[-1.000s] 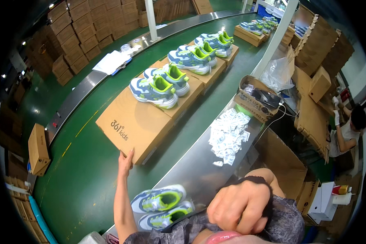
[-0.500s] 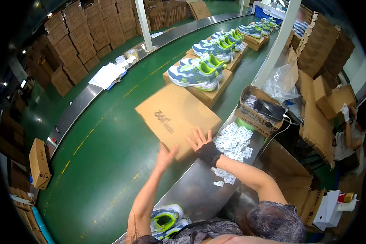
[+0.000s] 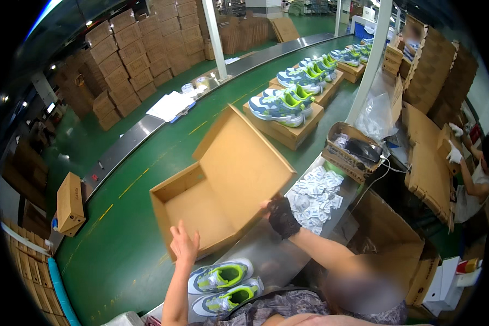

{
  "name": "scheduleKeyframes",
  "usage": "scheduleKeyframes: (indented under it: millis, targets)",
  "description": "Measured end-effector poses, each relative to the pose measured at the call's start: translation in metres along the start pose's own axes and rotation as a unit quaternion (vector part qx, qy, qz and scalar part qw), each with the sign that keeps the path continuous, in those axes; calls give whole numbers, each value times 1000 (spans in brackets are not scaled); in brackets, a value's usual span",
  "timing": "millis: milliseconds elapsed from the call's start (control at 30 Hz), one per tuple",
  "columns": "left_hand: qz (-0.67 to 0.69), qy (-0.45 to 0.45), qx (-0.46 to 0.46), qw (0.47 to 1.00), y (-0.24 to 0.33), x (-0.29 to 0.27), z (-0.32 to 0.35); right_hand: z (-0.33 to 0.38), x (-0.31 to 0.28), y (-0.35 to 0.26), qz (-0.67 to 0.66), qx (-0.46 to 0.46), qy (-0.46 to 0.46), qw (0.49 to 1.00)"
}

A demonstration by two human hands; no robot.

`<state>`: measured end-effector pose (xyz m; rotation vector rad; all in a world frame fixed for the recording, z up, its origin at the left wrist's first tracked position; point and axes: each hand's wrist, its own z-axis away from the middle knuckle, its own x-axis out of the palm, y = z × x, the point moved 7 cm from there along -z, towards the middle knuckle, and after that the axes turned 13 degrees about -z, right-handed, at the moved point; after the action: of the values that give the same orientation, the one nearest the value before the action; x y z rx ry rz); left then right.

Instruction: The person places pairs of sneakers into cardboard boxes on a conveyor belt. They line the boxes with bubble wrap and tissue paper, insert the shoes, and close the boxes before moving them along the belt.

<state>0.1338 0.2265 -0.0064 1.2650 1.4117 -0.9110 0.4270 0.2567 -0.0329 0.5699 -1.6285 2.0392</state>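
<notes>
A brown cardboard shoe box (image 3: 195, 209) sits on the green belt in front of me with its lid (image 3: 247, 165) raised and nothing inside. My right hand (image 3: 280, 216), in a dark lace fingerless glove, grips the lid's near right corner; some of its fingers are hidden. Beside the box's near left edge, my left hand (image 3: 185, 243) is open, fingers apart and pointing up. Close to my body, a pair of grey-blue and white sneakers (image 3: 223, 276) with lime-green linings rests on the metal ledge. Many small white packets (image 3: 316, 198) are heaped right of my right hand.
Farther along the belt (image 3: 138, 214), similar sneakers (image 3: 280, 106) stand on closed boxes. A carton (image 3: 339, 157) holding packets and a dark device is at the right. Papers (image 3: 171, 106) lie on the far rail. A gloved co-worker (image 3: 472, 185) handles cardboard at far right.
The box was closed and now its lid is swung up, with my right hand at the lid's corner. My left hand has moved left along the box. The sneakers near me show more fully.
</notes>
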Motion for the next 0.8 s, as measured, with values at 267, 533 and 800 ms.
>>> scheduleKeyframes:
  millis: [267,533,800]
  targets:
    - [48,-27,35,998,-90,45,61,44,-54,98,164,122,108,973]
    - [56,162,-150,974,-264,-75,196,97,69,28,368,-176,-60,911]
    - [-190,100,-475,853,-506,-61,428,84,196,175,688,-70,-413,593]
